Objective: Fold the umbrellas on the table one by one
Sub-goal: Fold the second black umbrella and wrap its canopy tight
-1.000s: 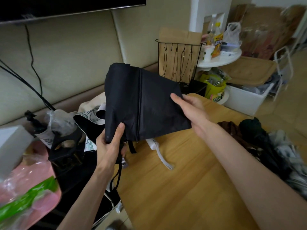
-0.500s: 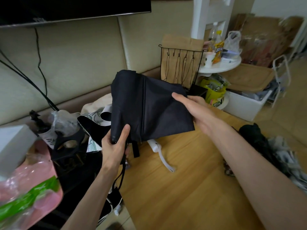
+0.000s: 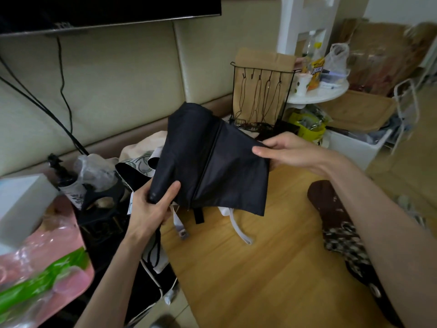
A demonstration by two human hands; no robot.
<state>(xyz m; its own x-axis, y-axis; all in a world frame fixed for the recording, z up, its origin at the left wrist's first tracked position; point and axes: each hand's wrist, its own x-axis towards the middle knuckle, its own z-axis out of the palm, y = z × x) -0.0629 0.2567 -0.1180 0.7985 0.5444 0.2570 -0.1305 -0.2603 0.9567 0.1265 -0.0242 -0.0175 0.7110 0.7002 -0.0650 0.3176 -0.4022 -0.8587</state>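
Above the table (image 3: 260,280), black umbrella (image 3: 212,162): lower corner in curled left hand (image 3: 151,209) fingers, right edge pinched by right hand (image 3: 293,150).

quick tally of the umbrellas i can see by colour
black umbrella, held by left hand and right hand: 1
brown patterned umbrella on the table: 1
cream ring-print umbrella behind the black one: 1
total: 3

bare table (image 3: 272,280) centre, patterned umbrella (image 3: 340,235) right, bags (image 3: 106,223) left
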